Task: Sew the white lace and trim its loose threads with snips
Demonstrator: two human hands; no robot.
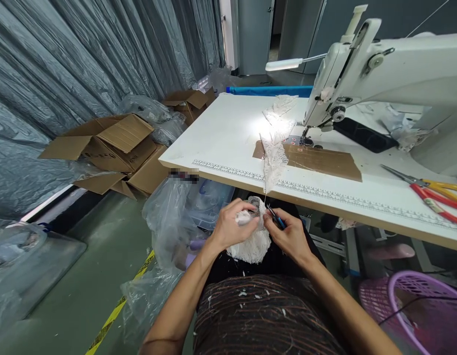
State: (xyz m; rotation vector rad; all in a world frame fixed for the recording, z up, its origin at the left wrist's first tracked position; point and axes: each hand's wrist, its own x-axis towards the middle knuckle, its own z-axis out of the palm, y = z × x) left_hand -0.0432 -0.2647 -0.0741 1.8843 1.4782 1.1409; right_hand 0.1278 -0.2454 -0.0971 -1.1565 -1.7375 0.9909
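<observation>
My left hand pinches a bunched piece of white lace over my lap, just below the table edge. My right hand holds small thread snips with their tips at the lace, beside my left fingers. A strip of the same white lace runs up from my hands over the edge of the white table to the needle of the white sewing machine. White lace scraps lie scattered on my dark skirt.
Red-and-yellow scissors lie at the table's right. A brown cardboard sheet lies under the needle. Open cardboard boxes and clear plastic bags sit on the floor left. A purple basket stands at lower right.
</observation>
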